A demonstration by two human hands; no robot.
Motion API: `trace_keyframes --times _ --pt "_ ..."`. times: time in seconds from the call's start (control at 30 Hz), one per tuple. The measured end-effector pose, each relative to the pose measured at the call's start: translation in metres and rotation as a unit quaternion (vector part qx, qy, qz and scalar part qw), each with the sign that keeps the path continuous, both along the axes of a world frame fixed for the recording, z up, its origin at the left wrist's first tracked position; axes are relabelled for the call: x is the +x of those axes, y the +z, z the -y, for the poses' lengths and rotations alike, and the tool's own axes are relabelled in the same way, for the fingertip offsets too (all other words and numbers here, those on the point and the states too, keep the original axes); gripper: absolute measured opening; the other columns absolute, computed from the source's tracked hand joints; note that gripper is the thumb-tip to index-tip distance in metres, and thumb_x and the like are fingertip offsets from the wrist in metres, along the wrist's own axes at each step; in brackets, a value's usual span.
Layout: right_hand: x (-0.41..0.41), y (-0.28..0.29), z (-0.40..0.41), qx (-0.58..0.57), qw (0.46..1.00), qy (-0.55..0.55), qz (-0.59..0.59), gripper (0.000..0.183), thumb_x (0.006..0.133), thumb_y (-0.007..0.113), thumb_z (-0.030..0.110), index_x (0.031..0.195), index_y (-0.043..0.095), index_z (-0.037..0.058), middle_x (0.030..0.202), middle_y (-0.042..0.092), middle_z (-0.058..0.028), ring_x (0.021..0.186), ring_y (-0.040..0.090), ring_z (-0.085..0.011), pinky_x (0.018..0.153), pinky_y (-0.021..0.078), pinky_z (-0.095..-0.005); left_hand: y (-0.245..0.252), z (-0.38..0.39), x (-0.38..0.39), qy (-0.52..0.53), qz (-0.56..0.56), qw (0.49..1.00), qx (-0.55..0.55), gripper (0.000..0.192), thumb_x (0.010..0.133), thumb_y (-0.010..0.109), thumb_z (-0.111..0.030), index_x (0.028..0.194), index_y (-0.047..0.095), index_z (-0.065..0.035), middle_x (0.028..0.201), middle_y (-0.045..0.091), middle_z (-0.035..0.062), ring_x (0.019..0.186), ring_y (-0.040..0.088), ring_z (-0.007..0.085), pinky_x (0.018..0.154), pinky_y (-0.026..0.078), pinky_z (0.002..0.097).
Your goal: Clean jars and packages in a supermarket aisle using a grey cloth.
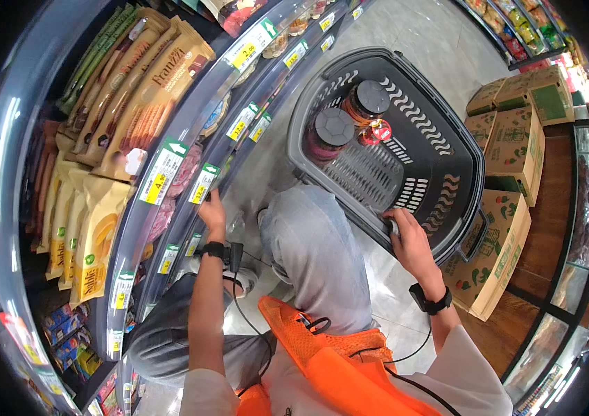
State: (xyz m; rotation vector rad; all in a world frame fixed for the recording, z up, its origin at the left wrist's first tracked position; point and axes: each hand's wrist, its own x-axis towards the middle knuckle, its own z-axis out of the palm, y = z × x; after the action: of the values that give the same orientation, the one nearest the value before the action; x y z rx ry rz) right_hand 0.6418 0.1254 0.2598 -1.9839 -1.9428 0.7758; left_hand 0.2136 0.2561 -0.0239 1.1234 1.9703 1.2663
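A dark grey plastic shopping basket (pixel 414 104) stands on the floor in front of me. Inside it, at its left end, are two jars with dark lids, one (pixel 334 127) nearer and one (pixel 373 98) farther, and a small container with a red lid (pixel 376 132). My right hand (pixel 408 239) is on the basket's near rim, its fingers curled over it. On the left, my left hand (pixel 213 212) reaches to the edge of a lower shelf, just under a price label (pixel 203 183); its fingertips are partly hidden, and whether it holds anything does not show.
Shelves on the left carry packaged biscuits (pixel 98 234) and brown snack packs (pixel 162 88) behind a clear front lip. Printed cardboard boxes (pixel 513 140) stand by a wooden display at the right. My bent knee (pixel 315 234) is close to the basket. Cables hang from both wrists.
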Motion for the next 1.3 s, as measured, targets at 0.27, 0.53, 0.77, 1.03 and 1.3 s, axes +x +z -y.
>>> trace_keyframes --times 0.27,0.53,0.77,1.03,1.3 --pt "0.001 -0.010 0.005 0.049 0.998 0.031 0.012 0.036 0.084 0.062 -0.005 0.117 0.054 0.0056 0.105 0.059 -0.0172 0.101 0.061 -0.0419 0.085 0.0521 -0.0503 0.032 0.067 -0.009 -0.040 -0.172 0.978 0.110 0.015 0.081 0.083 -0.005 0.086 0.069 -0.0006 0.085 0.069 0.0069 0.087 0.068 0.0184 0.086 0.051 0.0292" --pt "-0.034 0.041 -0.008 0.191 0.963 0.125 0.145 0.047 0.079 0.061 -0.005 0.124 0.061 0.0066 0.105 0.062 -0.0110 0.102 0.062 -0.0357 0.089 0.0536 -0.0457 0.174 0.122 -0.003 -0.172 0.243 0.938 -0.176 0.030 0.101 0.060 -0.011 0.129 0.062 0.0003 0.120 0.071 0.0072 0.107 0.066 0.0140 0.093 0.050 0.0301" --pt "-0.157 0.124 -0.012 0.350 0.902 0.166 -0.191 0.057 0.071 0.060 -0.016 0.125 0.062 0.0039 0.127 0.062 -0.0177 0.121 0.060 -0.0388 0.103 0.0490 -0.0428 0.329 0.147 -0.024 -0.158 0.354 0.916 -0.101 0.035 0.106 0.052 -0.013 0.139 0.055 -0.0007 0.132 0.066 0.0073 0.117 0.062 0.0141 0.102 0.047 0.0294" --pt "-0.287 0.089 0.035 0.261 0.892 0.283 -0.235 0.069 0.085 0.066 0.001 0.151 0.045 0.0029 0.155 0.043 -0.0210 0.145 0.041 -0.0412 0.117 0.0354 -0.0496 0.339 0.164 -0.013 -0.129 0.336 0.932 0.032 0.035 0.109 0.048 -0.025 0.138 0.056 -0.0081 0.127 0.067 0.0037 0.116 0.064 0.0160 0.096 0.051 0.0305" --pt "-0.306 0.090 -0.012 0.362 0.894 0.254 -0.065 0.075 0.089 0.061 0.010 0.157 0.034 -0.0037 0.163 0.034 -0.0231 0.154 0.028 -0.0408 0.124 0.0180 -0.0584 0.346 0.157 -0.013 -0.076 0.357 0.931 -0.016 0.043 0.111 0.047 -0.038 0.107 0.069 -0.0014 0.103 0.064 -0.0007 0.097 0.053 0.0075 0.085 0.043 0.0250"
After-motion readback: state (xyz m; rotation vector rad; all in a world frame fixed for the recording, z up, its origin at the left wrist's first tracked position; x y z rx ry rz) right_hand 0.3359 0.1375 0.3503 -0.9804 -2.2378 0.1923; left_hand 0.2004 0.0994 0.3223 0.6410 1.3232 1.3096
